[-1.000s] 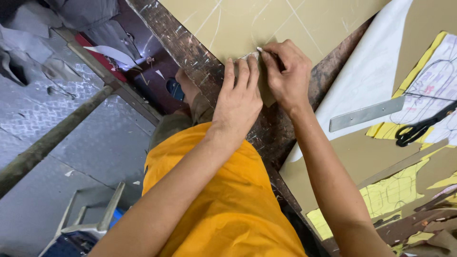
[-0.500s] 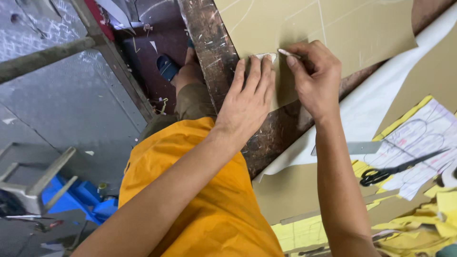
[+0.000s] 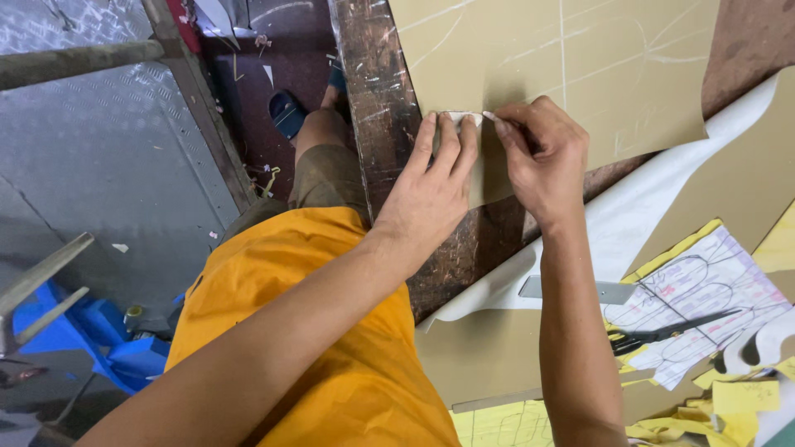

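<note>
Cardboard template (image 3: 460, 121), small and pale, lies on the tan sheet (image 3: 580, 66) near that sheet's lower left corner, close to the worn wooden table edge (image 3: 377, 99). The left hand (image 3: 431, 186) presses it flat with its fingers stretched out together over it, holding nothing. The right hand (image 3: 542, 153) is closed narrow around a white chalk stick (image 3: 490, 117), its tip touching the sheet just beside the template's right end.

From where I stand, the weak spot is the template. Only the fingertips pin it, so a push of chalk against its edge could slide or turn it, and the outline would come out crooked. The fingers cover most of the piece, so the chalk may run into them and skip part of the line. Several chalk lines already cross the sheet, and a new mark could be confused with them. The sheet's corner hangs near the table edge and might shift under pressure. Scissors (image 3: 662, 331) and a metal ruler (image 3: 580, 290) lie well apart, lower right, on paper patterns (image 3: 704, 281).
</note>
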